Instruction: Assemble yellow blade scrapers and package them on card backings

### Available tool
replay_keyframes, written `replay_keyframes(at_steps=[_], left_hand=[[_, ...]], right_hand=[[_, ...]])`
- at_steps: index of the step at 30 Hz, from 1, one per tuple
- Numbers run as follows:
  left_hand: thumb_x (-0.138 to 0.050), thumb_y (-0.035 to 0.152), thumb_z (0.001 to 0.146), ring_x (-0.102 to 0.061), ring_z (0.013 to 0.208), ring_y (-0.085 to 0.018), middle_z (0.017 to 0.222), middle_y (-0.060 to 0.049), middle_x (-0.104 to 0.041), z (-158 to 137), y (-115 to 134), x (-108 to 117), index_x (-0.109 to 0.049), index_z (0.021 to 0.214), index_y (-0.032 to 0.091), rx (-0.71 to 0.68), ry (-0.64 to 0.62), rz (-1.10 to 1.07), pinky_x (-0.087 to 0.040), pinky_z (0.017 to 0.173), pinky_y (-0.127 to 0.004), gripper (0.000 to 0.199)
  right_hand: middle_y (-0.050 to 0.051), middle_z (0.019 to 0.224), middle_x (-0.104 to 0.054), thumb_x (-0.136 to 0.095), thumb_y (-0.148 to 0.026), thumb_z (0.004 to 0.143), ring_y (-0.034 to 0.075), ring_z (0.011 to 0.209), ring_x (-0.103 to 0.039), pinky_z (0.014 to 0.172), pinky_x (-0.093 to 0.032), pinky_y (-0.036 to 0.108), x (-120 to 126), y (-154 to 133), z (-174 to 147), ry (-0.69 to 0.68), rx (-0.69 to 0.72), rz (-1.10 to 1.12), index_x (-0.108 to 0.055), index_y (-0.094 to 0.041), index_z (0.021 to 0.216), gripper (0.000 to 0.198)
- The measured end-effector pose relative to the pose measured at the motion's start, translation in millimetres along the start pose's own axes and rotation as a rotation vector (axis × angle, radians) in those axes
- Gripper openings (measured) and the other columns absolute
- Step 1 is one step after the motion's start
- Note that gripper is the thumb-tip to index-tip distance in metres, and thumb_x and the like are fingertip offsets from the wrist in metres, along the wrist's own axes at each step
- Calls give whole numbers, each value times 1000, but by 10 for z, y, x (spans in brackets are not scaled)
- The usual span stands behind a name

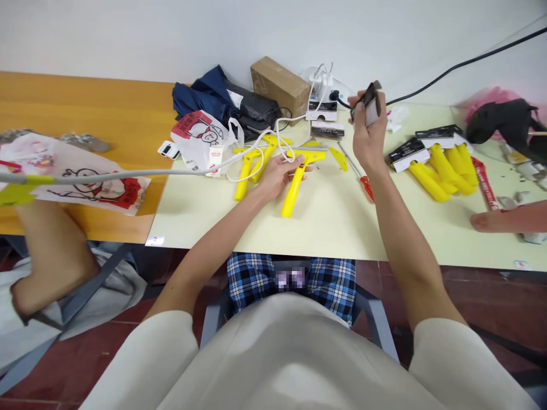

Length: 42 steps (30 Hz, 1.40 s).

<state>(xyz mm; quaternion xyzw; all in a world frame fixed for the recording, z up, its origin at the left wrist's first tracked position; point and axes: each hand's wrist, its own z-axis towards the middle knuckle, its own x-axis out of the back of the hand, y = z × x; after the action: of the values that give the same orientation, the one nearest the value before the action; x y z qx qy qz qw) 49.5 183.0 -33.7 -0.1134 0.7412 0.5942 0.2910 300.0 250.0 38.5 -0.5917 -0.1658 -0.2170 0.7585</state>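
Yellow scraper is looking light, stiff, best held by its handle, left hand pinching its neck, right hand clasping a box.

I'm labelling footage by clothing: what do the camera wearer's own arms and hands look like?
The left hand and right hand are bare, with no gloves or watch visible. The left sleeve and right sleeve are short, plain and off-white, leaving the forearms uncovered.

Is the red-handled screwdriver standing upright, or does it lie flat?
Lying flat: its metal shaft and red handle both stretch along the pale tabletop.
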Motion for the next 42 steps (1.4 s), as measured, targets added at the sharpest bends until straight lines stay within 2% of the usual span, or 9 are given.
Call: replay_keyframes(at_steps=[3,7,10,13,19,26,33,37,42], left_hand=[[-98,41,97,-92,108,-24,127,-10,-90,-21,9,-4,-72,115,21,3,-10,5,-70,82,-29,37],[-92,34,103,-92,110,-24,127,-14,-91,-43,36,-14,-74,119,18,13,-38,-7,-72,89,-31,28],[-88,31,106,-92,110,-23,128,-14,-92,-62,47,-35,-74,118,18,22,-29,-12,-72,91,-31,23],[-88,34,107,-91,116,-24,131,-15,-91,-93,35,-74,-74,119,19,54,-27,-1,-73,98,-32,24],[-89,36,106,-90,121,-25,133,-17,-91,-131,0,-133,-77,120,17,58,-33,27,-73,96,-32,26],[-88,30,106,-90,123,-24,126,-14,-92,-79,-8,-74,-75,114,19,11,55,-30,-73,103,-32,20],[-82,26,110,-89,123,-22,128,-12,-92,-35,-6,-28,-80,115,17,-29,76,-31,-72,106,-33,10],[-92,31,104,-89,126,-24,130,-13,-91,-56,12,-53,-77,113,19,3,66,3,-72,110,-37,22],[-90,33,106,-90,116,-25,131,-15,-91,-70,-2,-69,-79,117,17,18,12,86,-74,98,-35,22]], right_hand=[[10,156,-69,-25,-120,87,32,154,-68,116,-68,53,-93,33,-213,155,-39,94,-50,-37,160,113],[8,127,-77,-30,-130,72,28,115,-78,78,-62,41,-197,134,-402,66,-196,522,-58,-30,125,117],[7,104,-74,-19,-131,71,19,79,-67,65,-51,37,-190,192,-471,-20,-251,662,-56,-25,102,117],[6,94,-68,-17,-132,70,13,63,-50,66,-52,39,-174,246,-488,-58,-269,656,-60,-24,101,120],[11,119,-76,-38,-130,72,28,113,-78,104,-71,47,-254,328,-485,-77,-305,512,-71,-26,120,119],[10,132,-78,-63,-121,73,33,132,-79,108,-74,48,-384,374,-493,3,-281,572,-66,-25,124,108],[12,132,-79,-54,-126,72,32,131,-81,95,-76,46,-345,299,-531,-100,-272,593,-65,-26,130,115],[13,141,-76,-39,-131,68,37,142,-77,100,-76,51,-313,263,-528,-92,-284,467,-68,-28,135,126],[15,154,-70,-14,-131,69,37,155,-69,110,-74,53,-306,293,-454,-41,-301,387,-64,-28,136,133]])
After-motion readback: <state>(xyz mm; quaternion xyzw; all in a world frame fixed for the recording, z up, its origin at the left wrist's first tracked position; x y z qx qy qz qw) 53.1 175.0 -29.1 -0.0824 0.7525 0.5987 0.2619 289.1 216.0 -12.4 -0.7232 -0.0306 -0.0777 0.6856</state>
